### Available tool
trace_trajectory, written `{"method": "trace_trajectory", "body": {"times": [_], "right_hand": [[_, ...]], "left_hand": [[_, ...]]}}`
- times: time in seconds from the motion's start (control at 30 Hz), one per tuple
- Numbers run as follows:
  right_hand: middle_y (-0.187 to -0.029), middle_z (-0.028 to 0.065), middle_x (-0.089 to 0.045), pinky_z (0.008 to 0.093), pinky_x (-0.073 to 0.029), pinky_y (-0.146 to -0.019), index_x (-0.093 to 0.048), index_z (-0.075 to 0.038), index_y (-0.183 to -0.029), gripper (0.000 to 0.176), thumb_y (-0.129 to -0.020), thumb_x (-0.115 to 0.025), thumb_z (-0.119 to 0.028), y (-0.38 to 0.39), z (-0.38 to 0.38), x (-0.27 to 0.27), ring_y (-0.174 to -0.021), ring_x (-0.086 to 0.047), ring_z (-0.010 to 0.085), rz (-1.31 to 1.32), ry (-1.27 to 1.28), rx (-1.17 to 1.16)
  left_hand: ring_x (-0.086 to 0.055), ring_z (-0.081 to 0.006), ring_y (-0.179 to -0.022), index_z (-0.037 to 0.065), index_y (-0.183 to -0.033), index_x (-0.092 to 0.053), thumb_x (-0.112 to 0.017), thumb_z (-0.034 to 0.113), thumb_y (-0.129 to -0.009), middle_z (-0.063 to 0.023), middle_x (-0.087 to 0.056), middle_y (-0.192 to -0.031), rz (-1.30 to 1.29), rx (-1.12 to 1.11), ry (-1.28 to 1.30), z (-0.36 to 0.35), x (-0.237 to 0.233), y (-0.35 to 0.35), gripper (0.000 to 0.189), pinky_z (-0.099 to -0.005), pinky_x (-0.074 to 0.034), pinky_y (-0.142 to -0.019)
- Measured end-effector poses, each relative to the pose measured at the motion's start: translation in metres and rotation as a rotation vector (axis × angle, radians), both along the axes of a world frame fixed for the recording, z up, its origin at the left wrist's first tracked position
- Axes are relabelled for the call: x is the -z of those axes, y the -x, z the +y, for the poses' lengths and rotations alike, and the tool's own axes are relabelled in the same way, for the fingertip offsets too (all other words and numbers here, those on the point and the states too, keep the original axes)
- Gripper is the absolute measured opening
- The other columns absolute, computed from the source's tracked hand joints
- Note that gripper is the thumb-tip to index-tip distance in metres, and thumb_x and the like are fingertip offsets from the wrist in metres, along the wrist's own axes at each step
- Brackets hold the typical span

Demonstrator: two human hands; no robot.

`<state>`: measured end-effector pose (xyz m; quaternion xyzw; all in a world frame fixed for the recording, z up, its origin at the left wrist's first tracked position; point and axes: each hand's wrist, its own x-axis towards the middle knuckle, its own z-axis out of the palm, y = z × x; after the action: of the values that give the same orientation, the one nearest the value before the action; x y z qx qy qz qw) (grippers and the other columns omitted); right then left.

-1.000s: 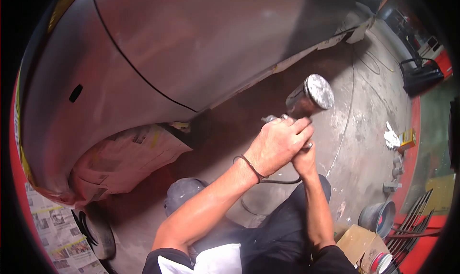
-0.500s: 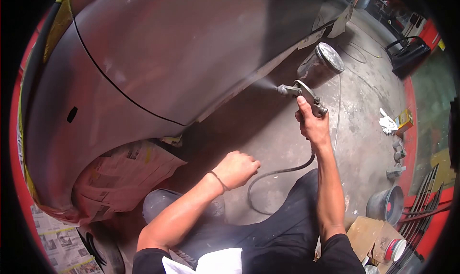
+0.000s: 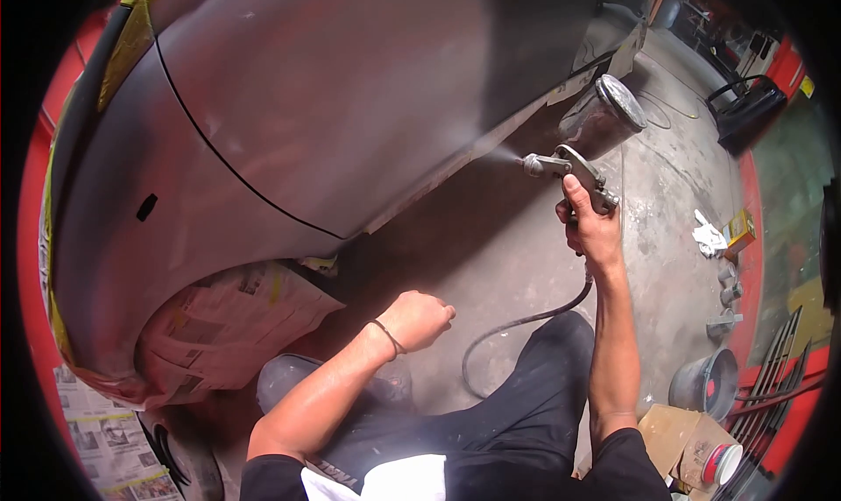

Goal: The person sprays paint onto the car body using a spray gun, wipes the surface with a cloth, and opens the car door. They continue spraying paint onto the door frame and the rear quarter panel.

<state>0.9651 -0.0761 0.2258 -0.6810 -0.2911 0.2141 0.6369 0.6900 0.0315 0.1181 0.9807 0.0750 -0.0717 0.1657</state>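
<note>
My right hand (image 3: 597,235) is wrapped round the grip of a spray gun (image 3: 574,170) with a paint cup (image 3: 604,116) on top. A pale mist leaves its nozzle toward the lower edge of a grey-coated car door (image 3: 350,89). From the gun's handle a dark air hose (image 3: 508,328) loops down to the floor. My left hand (image 3: 416,319), a cord round its wrist, is curled into a loose fist above my knee, with nothing visible in it. It touches neither the gun nor the car.
Newspaper masking (image 3: 236,326) covers the wheel arch at left. Rightward on the concrete floor (image 3: 666,177) stand a black container (image 3: 749,111), a yellow box (image 3: 740,231), a metal bucket (image 3: 705,385) and a cardboard box (image 3: 670,435). Several dark strips (image 3: 771,370) lean by the red wall.
My right hand and the spray gun have shifted slightly right in view, still spraying. My left hand has drawn a little left and down, its fingers more curled.
</note>
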Motion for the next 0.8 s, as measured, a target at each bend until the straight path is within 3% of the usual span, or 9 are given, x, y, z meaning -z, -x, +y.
{"method": "trace_trajectory", "body": {"times": [0.13,0.2,0.3,0.4,0.53,0.7,0.8], "right_hand": [[-0.058,-0.0045,-0.052,0.0254,-0.028,-0.037,-0.061,-0.013,-0.080,0.040,-0.101,-0.074,-0.045,-0.018,0.012,-0.001,-0.040,-0.040,0.0039,-0.125,-0.037,0.131],[-0.064,-0.0044,-0.057,0.0239,-0.035,-0.043,-0.068,-0.011,-0.084,0.039,-0.101,-0.074,-0.045,-0.021,0.015,-0.010,-0.048,-0.047,0.0047,-0.124,-0.020,0.210],[-0.063,-0.0049,-0.056,0.0237,-0.034,-0.042,-0.068,-0.011,-0.086,0.037,-0.101,-0.074,-0.045,-0.024,0.021,-0.004,-0.046,-0.045,0.0040,-0.247,-0.191,0.217],[-0.062,-0.0029,-0.054,0.0249,-0.028,-0.037,-0.060,-0.014,-0.080,0.041,-0.100,-0.074,-0.047,-0.005,0.005,-0.024,-0.039,-0.038,0.0038,-0.072,-0.053,0.153],[-0.063,-0.0013,-0.057,0.0245,-0.026,-0.036,-0.060,-0.015,-0.081,0.042,-0.101,-0.072,-0.050,0.003,-0.018,-0.046,-0.039,-0.037,0.0034,0.042,-0.048,-0.083],[-0.063,-0.0035,-0.055,0.0242,-0.025,-0.036,-0.066,-0.015,-0.097,0.035,-0.102,-0.071,-0.049,-0.021,-0.002,-0.035,-0.039,-0.037,0.0025,-0.089,-0.068,0.124],[-0.063,-0.0043,-0.056,0.0235,-0.028,-0.039,-0.065,-0.014,-0.088,0.035,-0.101,-0.075,-0.045,-0.010,0.003,-0.045,-0.044,-0.042,0.0024,-0.110,-0.149,0.209]], "left_hand": [[-0.074,-0.0359,-0.090,0.005,-0.100,-0.071,-0.068,0.022,-0.097,-0.0143,-0.075,-0.091,-0.037,0.048,0.004,0.000,0.006,-0.006,0.017,-0.0480,-0.060,-0.079],[-0.074,-0.0359,-0.090,0.005,-0.100,-0.071,-0.068,0.022,-0.097,-0.0143,-0.075,-0.091,-0.036,0.051,0.002,-0.001,0.004,-0.008,0.017,-0.0479,-0.060,-0.079],[-0.074,-0.0357,-0.089,0.005,-0.100,-0.070,-0.067,0.022,-0.098,-0.0144,-0.075,-0.091,-0.015,0.040,-0.008,0.001,-0.001,-0.009,0.017,-0.0480,-0.060,-0.078],[-0.074,-0.0357,-0.089,0.006,-0.099,-0.070,-0.066,0.022,-0.098,-0.0147,-0.075,-0.091,0.006,0.042,-0.021,0.003,-0.001,-0.013,0.017,-0.0479,-0.060,-0.078],[-0.074,-0.0358,-0.089,0.006,-0.097,-0.069,-0.065,0.023,-0.099,-0.0149,-0.075,-0.090,0.029,0.048,-0.020,0.004,0.003,-0.018,0.018,-0.0478,-0.060,-0.077],[-0.074,-0.0359,-0.089,0.005,-0.095,-0.070,-0.065,0.022,-0.098,-0.0150,-0.075,-0.089,0.039,0.037,-0.020,0.005,0.007,-0.015,0.017,-0.0479,-0.060,-0.077],[-0.074,-0.0362,-0.089,0.005,-0.095,-0.070,-0.065,0.021,-0.097,-0.0154,-0.075,-0.089,0.031,0.032,-0.009,0.007,0.005,-0.013,0.017,-0.0481,-0.060,-0.077]]}}
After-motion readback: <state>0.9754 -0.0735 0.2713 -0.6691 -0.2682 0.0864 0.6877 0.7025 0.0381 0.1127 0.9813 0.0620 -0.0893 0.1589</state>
